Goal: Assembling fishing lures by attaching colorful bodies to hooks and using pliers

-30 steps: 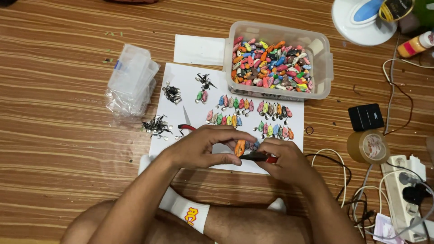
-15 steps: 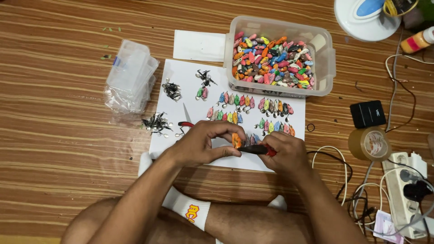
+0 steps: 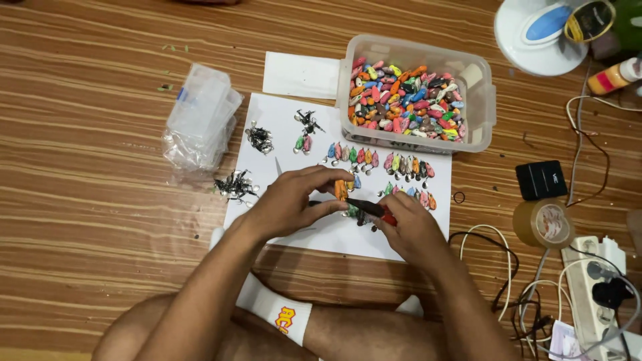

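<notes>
Left hand (image 3: 287,200) is pinching a small orange lure body (image 3: 341,190) between closed fingertips over the white paper sheet (image 3: 281,120); right hand (image 3: 408,227) is gripping red-handled pliers (image 3: 368,208), tips touching it. A slipping tip could flick the piece away. Far right, a clear tub (image 3: 481,93) is holding many coloured bodies.

Left hand (image 3: 289,200) pinching an orange lure (image 3: 341,190), right hand (image 3: 409,226) with red-handled pliers (image 3: 372,209) at it.
</notes>
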